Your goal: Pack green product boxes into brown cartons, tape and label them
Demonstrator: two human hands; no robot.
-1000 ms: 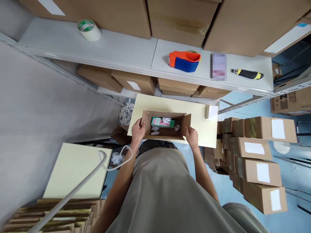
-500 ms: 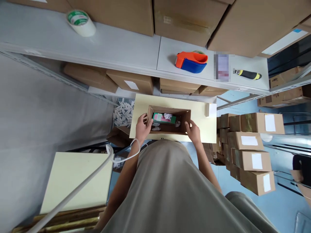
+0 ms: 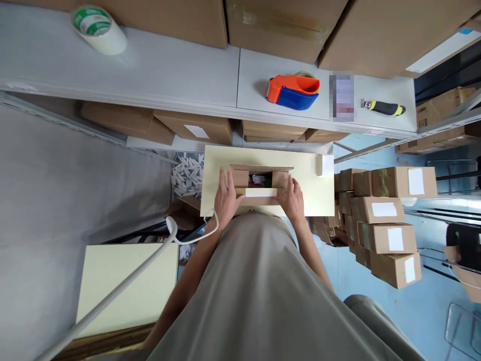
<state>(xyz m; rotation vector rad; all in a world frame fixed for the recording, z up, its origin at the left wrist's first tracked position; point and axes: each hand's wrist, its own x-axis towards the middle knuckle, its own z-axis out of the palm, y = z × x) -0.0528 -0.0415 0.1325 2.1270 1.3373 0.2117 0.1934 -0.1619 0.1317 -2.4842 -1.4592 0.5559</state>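
A small cardboard box (image 3: 260, 201) sits on the cream tabletop in front of me. Its two end flaps are folded inward, and the near flap, with a white strip on it, tilts over the opening. Through the gap, crumpled white paper (image 3: 258, 179) shows above a mostly hidden green and pink item. My left hand (image 3: 226, 199) holds the left end of the box, thumb on the near flap and fingers stretched along the side. At the right end, my right hand (image 3: 293, 200) grips the corner with bent fingers, its thumb against the same flap.
A grey shelf (image 3: 169, 70) ahead carries a tape roll (image 3: 99, 32), an orange and blue tape dispenser (image 3: 293, 91), a black and yellow knife (image 3: 385, 107) and large cartons. Stacked boxes (image 3: 383, 209) stand right. A white curved stand (image 3: 124, 281) crosses lower left.
The end flaps have come down inward and the near flap has tilted over, covering much of the contents. Both hands have shifted from the box's ends toward its near corners.
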